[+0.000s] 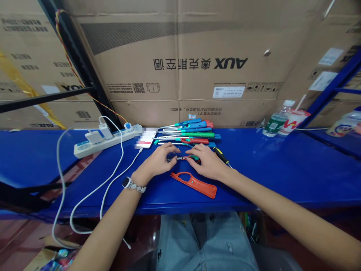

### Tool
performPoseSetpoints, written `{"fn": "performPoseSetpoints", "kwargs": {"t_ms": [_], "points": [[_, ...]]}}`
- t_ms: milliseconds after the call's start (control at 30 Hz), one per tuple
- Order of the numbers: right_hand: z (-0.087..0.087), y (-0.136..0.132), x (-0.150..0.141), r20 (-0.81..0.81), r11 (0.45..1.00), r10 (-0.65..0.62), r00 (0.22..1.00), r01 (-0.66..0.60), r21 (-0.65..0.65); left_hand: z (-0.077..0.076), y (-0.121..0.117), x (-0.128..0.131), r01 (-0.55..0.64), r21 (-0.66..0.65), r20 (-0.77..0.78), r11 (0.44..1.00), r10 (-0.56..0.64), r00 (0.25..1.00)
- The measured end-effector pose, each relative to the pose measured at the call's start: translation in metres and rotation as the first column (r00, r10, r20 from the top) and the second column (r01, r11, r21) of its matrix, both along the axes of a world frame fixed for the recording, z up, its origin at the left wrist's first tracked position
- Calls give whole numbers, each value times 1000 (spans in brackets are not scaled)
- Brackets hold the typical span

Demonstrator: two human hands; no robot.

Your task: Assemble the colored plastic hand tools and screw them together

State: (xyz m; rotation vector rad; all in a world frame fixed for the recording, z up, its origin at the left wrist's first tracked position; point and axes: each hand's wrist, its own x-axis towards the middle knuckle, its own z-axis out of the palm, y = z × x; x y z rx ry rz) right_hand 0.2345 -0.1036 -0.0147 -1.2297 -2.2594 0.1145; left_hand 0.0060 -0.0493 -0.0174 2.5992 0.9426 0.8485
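Note:
My left hand [158, 160], with a watch on its wrist, pinches the thin metal rod end of a partly opened long-necked lighter [180, 158]. My right hand [207, 161] is closed around its other end, where red and green bits show. Fingers hide much of the lighter. Just in front of the hands lies an orange-red half of a lighter casing [199, 185], hollow side up. Behind them, several long-necked lighters [197, 134] in blue, green and red lie in a row, metal necks to the left. A black and yellow screwdriver [220, 155] rests beyond my right hand.
A white power strip [108, 141] with plugs and trailing white cables stands left on the blue table [267, 177]. A phone [146, 138] lies beside it. A water bottle [278, 119] and a red-white cup [293, 121] stand at right. Large cartons [191, 37] rise behind.

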Motion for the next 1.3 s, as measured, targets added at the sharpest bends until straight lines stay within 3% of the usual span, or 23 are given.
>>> {"fn": "performPoseSetpoints", "kwargs": {"t_ms": [167,267,533,833,1000,1133,1300], "points": [[6,-40,10,73,975,89,993,-72,-212,8,-31,1,84,15,26,996,-84,996],[3,-46,18,70,965,118,991,-98,-243,7,-46,6,132,-25,-34,991,-133,991],[5,-26,50,-4,968,206,979,-204,-148,8,-41,26,185,-45,-72,982,-188,979],[22,22,60,-342,964,64,938,-147,-222,27,-6,53,144,67,-104,987,-136,985],[26,43,68,-191,978,101,976,-133,-162,20,15,55,156,-2,8,988,-156,988],[25,43,75,20,975,191,981,-188,-117,13,13,51,105,-84,-3,991,-105,994],[20,43,76,125,980,158,979,-140,-145,8,7,53,52,-79,-72,996,-57,996]]}}
